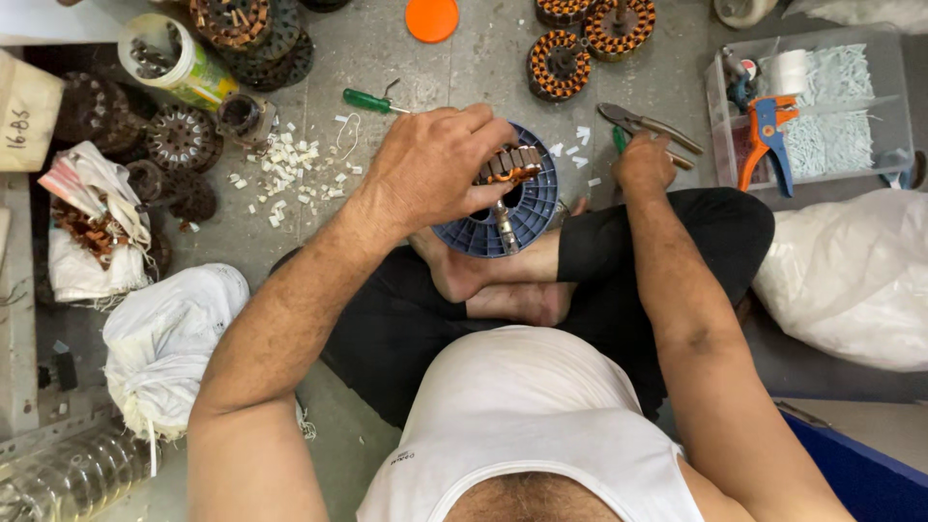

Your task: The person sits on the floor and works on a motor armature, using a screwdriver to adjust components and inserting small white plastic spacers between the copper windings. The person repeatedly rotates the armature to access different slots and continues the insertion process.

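Note:
I sit cross-legged on a concrete floor. My left hand (435, 169) grips the top of a copper-wound stator (510, 166) that rests on a blue round plastic spool (527, 211) in front of my feet. A metal shaft sticks out below the stator. My right hand (644, 162) is closed on a green-handled tool (620, 139) on the floor, right next to grey pliers (650, 126). Its fingers are curled under and partly hidden.
White insulation scraps (290, 169) and a green screwdriver (369, 100) lie at the left. Wound stators (580, 43) sit at the top, dark rotor cores (179, 140) at far left. A clear tray (870, 164) holds an orange-blue wire stripper (767, 135). White bags (851, 280) flank me.

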